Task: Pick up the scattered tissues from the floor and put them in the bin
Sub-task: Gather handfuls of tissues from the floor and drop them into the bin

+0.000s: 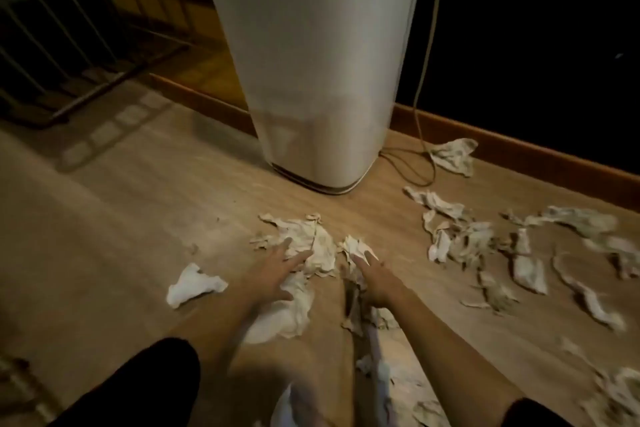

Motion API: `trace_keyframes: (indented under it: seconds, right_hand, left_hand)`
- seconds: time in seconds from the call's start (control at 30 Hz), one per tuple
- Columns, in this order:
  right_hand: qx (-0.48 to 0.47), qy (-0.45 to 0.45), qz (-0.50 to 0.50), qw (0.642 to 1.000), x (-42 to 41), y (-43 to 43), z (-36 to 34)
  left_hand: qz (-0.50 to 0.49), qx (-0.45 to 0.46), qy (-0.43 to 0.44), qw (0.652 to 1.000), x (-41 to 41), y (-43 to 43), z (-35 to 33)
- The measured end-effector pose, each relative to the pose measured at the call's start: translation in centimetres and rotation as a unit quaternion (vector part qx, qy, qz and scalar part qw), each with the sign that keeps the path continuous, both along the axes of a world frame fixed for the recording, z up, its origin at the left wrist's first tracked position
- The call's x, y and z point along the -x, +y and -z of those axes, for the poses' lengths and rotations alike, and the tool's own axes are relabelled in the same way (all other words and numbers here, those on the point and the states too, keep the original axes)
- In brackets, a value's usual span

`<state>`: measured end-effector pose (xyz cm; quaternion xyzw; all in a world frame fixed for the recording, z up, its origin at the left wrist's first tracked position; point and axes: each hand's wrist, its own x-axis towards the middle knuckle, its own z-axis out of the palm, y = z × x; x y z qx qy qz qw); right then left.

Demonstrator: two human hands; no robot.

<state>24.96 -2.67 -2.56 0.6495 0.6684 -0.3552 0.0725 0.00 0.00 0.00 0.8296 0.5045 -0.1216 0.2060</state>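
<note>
Below the tall white plastic bin (pixel 311 62), on the wooden floor (pixel 138 204), crumpled white tissues (pixel 311 243) lie under both hands. Left hand (pixel 273 274) and right hand (pixel 375 282) press flat, fingers (pixel 298 258) spread, gripping nothing; more tissues trail rightward.

Both arms stretched forward, left hand (pixel 277 274) flat with fingers (pixel 298 261) spread, right hand (pixel 375 282) likewise.
</note>
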Motion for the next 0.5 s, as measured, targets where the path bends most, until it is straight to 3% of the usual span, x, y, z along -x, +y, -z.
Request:
trace_keyframes:
  seconds: [0.07, 0.2, 0.33, 0.5]
  right_hand:
    - [0.004, -0.024, -0.048, 0.999, -0.2, 1.1, 2.9]
    - [-0.061, -0.074, -0.088, 0.991, -0.7, 3.4, 7.8]
    - [-0.202, 0.016, -0.021, 0.979, -0.3, 1.9, 10.3]
    - [-0.281, 0.052, 0.066, 0.956, 2.4, -1.8, 10.4]
  left_hand:
    - [0.055, -0.01, 0.012, 0.998, -1.3, 2.4, 3.3]
    - [0.049, 0.0, -0.015, 0.999, -2.7, 6.0, 9.8]
    - [-0.01, -0.122, -0.155, 0.98, -2.3, 5.2, 12.3]
    - [-0.005, -0.119, -0.163, 0.979, -1.6, 1.9, 12.0]
